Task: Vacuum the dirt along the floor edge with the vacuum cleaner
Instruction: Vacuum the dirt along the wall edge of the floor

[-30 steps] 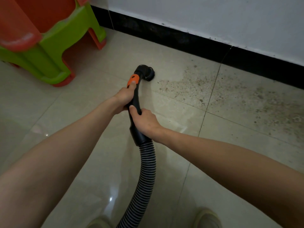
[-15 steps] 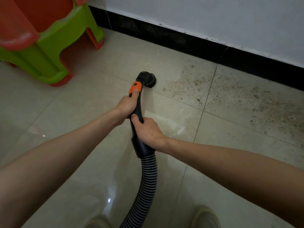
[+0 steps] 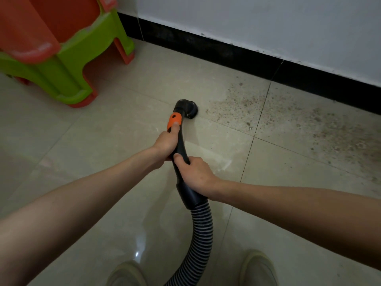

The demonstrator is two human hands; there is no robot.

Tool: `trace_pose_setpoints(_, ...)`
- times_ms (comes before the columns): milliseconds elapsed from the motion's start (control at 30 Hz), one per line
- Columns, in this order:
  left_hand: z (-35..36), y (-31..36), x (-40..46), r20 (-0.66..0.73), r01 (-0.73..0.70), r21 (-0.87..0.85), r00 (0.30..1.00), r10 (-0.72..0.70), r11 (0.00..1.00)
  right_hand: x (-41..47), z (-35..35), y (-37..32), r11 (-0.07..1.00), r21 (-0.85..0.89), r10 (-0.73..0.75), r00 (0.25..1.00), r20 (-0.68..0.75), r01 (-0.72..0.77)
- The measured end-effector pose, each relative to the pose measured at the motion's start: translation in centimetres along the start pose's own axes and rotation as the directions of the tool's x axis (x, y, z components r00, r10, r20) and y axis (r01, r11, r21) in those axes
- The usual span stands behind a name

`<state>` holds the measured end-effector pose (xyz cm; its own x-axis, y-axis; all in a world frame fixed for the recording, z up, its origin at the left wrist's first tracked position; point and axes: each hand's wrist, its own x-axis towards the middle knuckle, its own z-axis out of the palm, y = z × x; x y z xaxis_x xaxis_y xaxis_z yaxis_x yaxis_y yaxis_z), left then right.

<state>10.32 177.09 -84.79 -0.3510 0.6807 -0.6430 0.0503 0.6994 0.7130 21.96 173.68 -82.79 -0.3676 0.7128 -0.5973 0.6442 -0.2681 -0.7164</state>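
Both hands grip the vacuum wand: left hand (image 3: 166, 142) nearer the brush nozzle (image 3: 188, 109); right hand (image 3: 194, 173) behind; dirt (image 3: 288, 118) lies rightward along the baseboard (image 3: 226, 52)

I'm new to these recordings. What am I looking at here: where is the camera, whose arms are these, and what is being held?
There is no robot here. The single picture comes from a camera worn on a person's head, looking down at their own arms. Both hands grip a black vacuum wand: the left hand is further forward, its thumb on the orange collar, and the right hand is nearer the ribbed hose. The round nozzle sits on the tiled floor, just left of a patch of dirt that runs along the black skirting. Stacked green and orange stools stand at the upper left. The person's shoes show at the bottom.
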Motion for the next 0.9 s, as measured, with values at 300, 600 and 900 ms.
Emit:
trace_pose_setpoints(300, 2.0, 0.7, -1.3, 0.070, -0.027, 0.069, 0.997, 0.022, 0.997, -1.6, -0.6, 0.9, 0.996, 0.074, 0.057, 0.998, -0.034, -0.055)
trace_pose_setpoints(600, 3.1, -0.6, -2.9, 0.055, -0.042, 0.086, 0.998, 0.037, 0.995, -3.9, -1.0, 2.7, 0.993, 0.113, 0.048, 0.999, -0.018, -0.046)
trace_pose_setpoints(900, 5.4, -0.6, -3.5, 0.198, 0.041, -0.001, 0.979, -0.040, 0.999, -5.8, -2.4, 4.8, 0.975, 0.218, 0.032, 0.999, -0.012, -0.029)
